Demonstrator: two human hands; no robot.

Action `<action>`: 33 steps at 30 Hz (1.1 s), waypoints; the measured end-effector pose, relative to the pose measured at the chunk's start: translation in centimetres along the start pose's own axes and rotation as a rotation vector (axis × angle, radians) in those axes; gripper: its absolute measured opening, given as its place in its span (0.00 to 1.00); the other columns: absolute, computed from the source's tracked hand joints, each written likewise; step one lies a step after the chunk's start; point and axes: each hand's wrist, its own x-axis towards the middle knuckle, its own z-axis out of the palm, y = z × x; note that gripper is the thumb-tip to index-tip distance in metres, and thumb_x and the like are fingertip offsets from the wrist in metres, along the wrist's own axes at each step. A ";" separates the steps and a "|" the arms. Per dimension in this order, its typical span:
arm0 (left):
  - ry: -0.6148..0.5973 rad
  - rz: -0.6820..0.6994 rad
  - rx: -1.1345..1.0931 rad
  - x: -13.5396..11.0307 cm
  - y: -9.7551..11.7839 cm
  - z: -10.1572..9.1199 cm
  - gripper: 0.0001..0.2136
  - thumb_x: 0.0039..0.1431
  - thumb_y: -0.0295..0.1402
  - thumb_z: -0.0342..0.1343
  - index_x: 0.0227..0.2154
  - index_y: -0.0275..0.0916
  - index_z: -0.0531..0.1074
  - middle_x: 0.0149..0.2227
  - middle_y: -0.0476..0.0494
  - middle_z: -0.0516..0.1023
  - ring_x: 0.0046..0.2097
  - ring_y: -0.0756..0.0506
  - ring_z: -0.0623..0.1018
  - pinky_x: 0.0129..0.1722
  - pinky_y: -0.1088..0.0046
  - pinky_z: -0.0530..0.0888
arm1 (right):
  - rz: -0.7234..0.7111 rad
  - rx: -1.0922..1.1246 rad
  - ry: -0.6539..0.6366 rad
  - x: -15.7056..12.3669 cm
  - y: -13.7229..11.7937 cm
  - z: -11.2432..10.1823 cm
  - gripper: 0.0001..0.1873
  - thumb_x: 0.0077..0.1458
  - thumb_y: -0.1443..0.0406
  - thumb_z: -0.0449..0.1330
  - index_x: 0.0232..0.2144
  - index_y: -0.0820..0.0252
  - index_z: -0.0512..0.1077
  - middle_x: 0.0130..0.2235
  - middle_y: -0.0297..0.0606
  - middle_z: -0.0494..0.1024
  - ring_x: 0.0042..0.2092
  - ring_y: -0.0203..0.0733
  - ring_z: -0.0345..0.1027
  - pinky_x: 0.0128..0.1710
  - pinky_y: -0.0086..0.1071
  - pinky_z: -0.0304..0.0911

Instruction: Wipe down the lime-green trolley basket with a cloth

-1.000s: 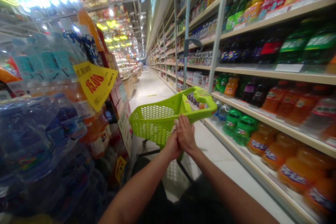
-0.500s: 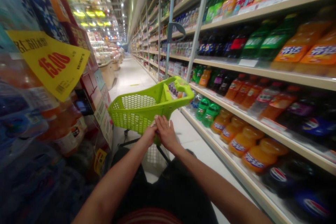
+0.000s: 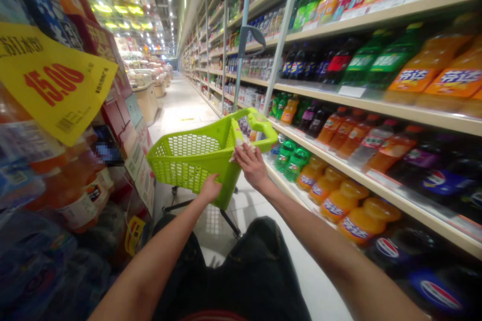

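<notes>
A lime-green plastic shopping cart [image 3: 188,158] with mesh sides stands in front of my knees. My right hand [image 3: 254,165] presses a crumpled whitish wipe [image 3: 243,148] against the cart's upper rim near the handle, fingers bent over it. The wipe shows only in part, and I cannot tell whether it is cloth or paper. Lower down, my left hand [image 3: 210,188] grips the side of the basket, its thumb up and most fingers hidden. The green push handle [image 3: 269,133] rises beyond my right hand.
Shelves of soda bottles [image 3: 348,215] line the right side. On the left stand stacked drink packs [image 3: 33,256] and a yellow price sign [image 3: 56,83]. A grey post [image 3: 243,60] with a hook-like arm stands by the shelves. The pale floor [image 3: 184,103] runs down the aisle.
My hands, together on the basket side before, are now apart. My right hand has moved up and right with the wipe to the rim; my left has shifted slightly left and lower.
</notes>
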 end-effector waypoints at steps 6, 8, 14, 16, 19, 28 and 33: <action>-0.045 0.032 0.323 -1.3 -3.1 -0.8 0.23 0.46 0.20 0.49 0.49 0.29 0.66 0.56 0.34 0.66 0.58 0.44 0.64 0.59 0.70 0.56 | -0.086 -0.008 -0.103 -2.9 -3.1 2.2 0.19 0.59 0.72 0.46 0.50 0.62 0.66 0.57 0.42 0.64 0.62 0.49 0.47 0.59 0.51 0.44; -0.042 0.041 0.392 -1.7 -3.2 -1.3 0.24 0.47 0.20 0.49 0.51 0.29 0.65 0.56 0.34 0.66 0.58 0.44 0.63 0.59 0.70 0.57 | -0.127 0.019 -0.174 -4.1 -4.2 2.5 0.18 0.58 0.72 0.47 0.49 0.62 0.68 0.56 0.42 0.65 0.61 0.49 0.49 0.58 0.51 0.46; 0.024 0.109 0.627 -2.0 -1.8 -2.3 0.29 0.48 0.23 0.49 0.57 0.31 0.56 0.62 0.33 0.54 0.62 0.40 0.56 0.60 0.59 0.54 | -0.102 0.039 -0.140 -2.6 -3.9 1.0 0.20 0.58 0.73 0.47 0.50 0.60 0.67 0.57 0.43 0.64 0.62 0.46 0.48 0.59 0.51 0.43; 0.047 0.176 0.770 -2.1 -1.1 -2.2 0.31 0.49 0.25 0.49 0.59 0.32 0.53 0.64 0.34 0.50 0.63 0.39 0.52 0.60 0.53 0.51 | -0.014 0.002 -0.041 -0.8 -2.8 0.1 0.21 0.58 0.73 0.46 0.53 0.60 0.64 0.58 0.43 0.62 0.63 0.47 0.43 0.60 0.53 0.39; 0.048 0.278 0.881 -2.3 -0.2 -1.7 0.32 0.49 0.26 0.48 0.60 0.32 0.49 0.65 0.37 0.45 0.65 0.40 0.46 0.61 0.51 0.47 | 0.055 -0.035 0.019 0.5 -1.3 -0.3 0.22 0.58 0.73 0.45 0.54 0.60 0.63 0.58 0.43 0.63 0.64 0.48 0.40 0.60 0.55 0.36; 0.006 0.343 0.923 -3.4 -1.7 -1.2 0.33 0.48 0.25 0.46 0.60 0.31 0.49 0.65 0.36 0.45 0.65 0.40 0.46 0.61 0.51 0.44 | -0.106 0.045 -0.286 -7.6 -4.9 3.6 0.20 0.57 0.73 0.46 0.49 0.61 0.68 0.56 0.45 0.66 0.61 0.45 0.50 0.58 0.52 0.44; 0.037 0.339 0.923 -2.9 -1.8 -1.9 0.33 0.48 0.25 0.46 0.60 0.31 0.48 0.65 0.37 0.44 0.65 0.41 0.45 0.61 0.51 0.44 | -0.088 0.063 -0.220 -5.5 -5.4 3.0 0.19 0.57 0.73 0.47 0.48 0.60 0.68 0.56 0.43 0.65 0.61 0.46 0.50 0.58 0.50 0.45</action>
